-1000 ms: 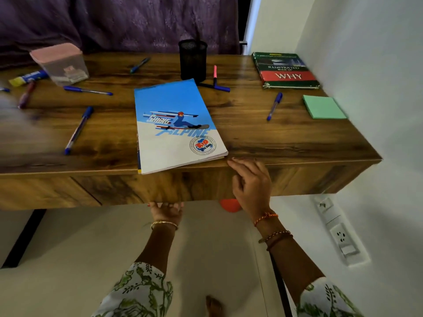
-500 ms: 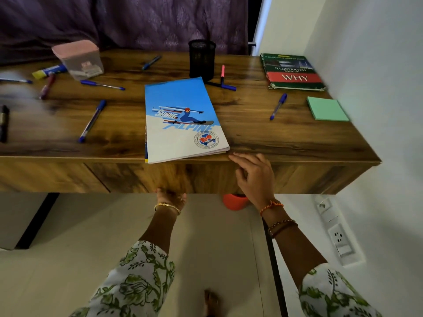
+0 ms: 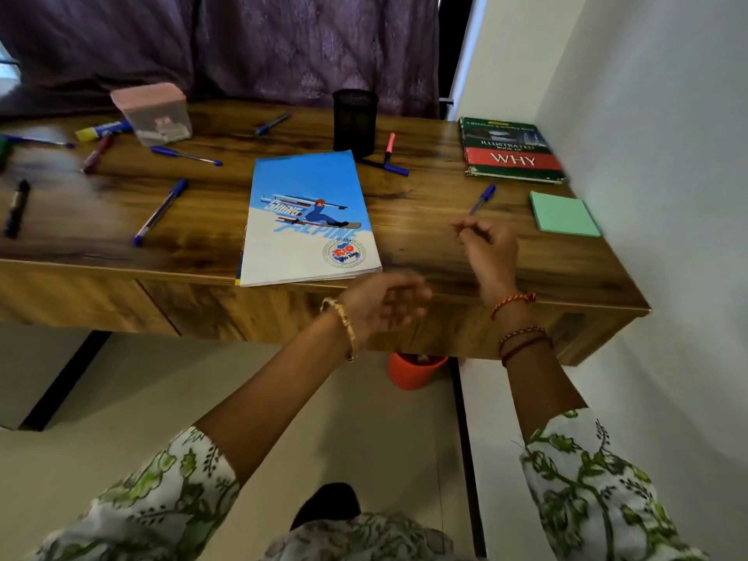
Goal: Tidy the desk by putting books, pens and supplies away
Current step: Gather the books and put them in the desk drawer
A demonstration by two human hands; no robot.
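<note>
Right hand (image 3: 487, 247) is raised over the near right part of the wooden desk (image 3: 445, 253), its fingers loosely curled and, as far as the motion blur allows, nothing is held in them; its fingertips lie just short of the blue pen (image 3: 482, 199) that rests near the green sticky-note pad (image 3: 563, 214). Left hand (image 3: 384, 303) is held in front of the desk's front edge, fingers relaxed and blurred, and nothing is gripped by it either. Nothing appears to have been put away yet: the skiing-cover notebook (image 3: 309, 220) lies with its near corner over the edge, the hardback "Why" book (image 3: 511, 151) sits at the far right by the wall, and the black mesh pen holder (image 3: 355, 117) stands behind the notebook. Other pens are scattered to the left (one long blue pen (image 3: 161, 211) among them). A pen pinched carelessly by its tip could be rolled away toward the pad. The overhanging notebook could be knocked to the floor by a passing sleeve, and the light mesh holder could be tipped if pens are dropped in hard.
</note>
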